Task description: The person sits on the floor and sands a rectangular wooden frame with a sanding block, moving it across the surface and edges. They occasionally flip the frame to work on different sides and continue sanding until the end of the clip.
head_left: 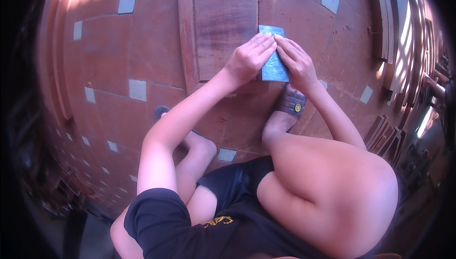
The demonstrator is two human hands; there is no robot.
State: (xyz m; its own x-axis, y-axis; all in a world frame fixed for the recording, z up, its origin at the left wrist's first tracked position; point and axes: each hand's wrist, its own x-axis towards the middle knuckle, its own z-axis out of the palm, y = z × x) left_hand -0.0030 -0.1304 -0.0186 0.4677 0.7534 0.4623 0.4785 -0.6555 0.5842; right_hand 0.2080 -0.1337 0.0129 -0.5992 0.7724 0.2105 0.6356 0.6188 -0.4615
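Both my hands are on a blue rectangular sheet (274, 71) that looks like sandpaper. It lies over the right side rail of a framed wooden panel (223, 16), which is flat on the floor. My left hand (249, 58) rests at the sheet's left edge, fingers together and fingertips on its upper part. From the other side, my right hand (297, 62) bends its fingers over the sheet, fingertips nearly meeting the left ones. The thumbs are mostly hidden. Reddish brown wood grain shows across the panel's centre.
Reddish floor tiles (154, 50) with small pale squares surround the panel. Long wooden boards (380, 21) stand along the right, with shorter stacked pieces (382, 133) nearer. More long boards (52, 54) are at the left. My sandalled foot (290, 101) is just below the sheet.
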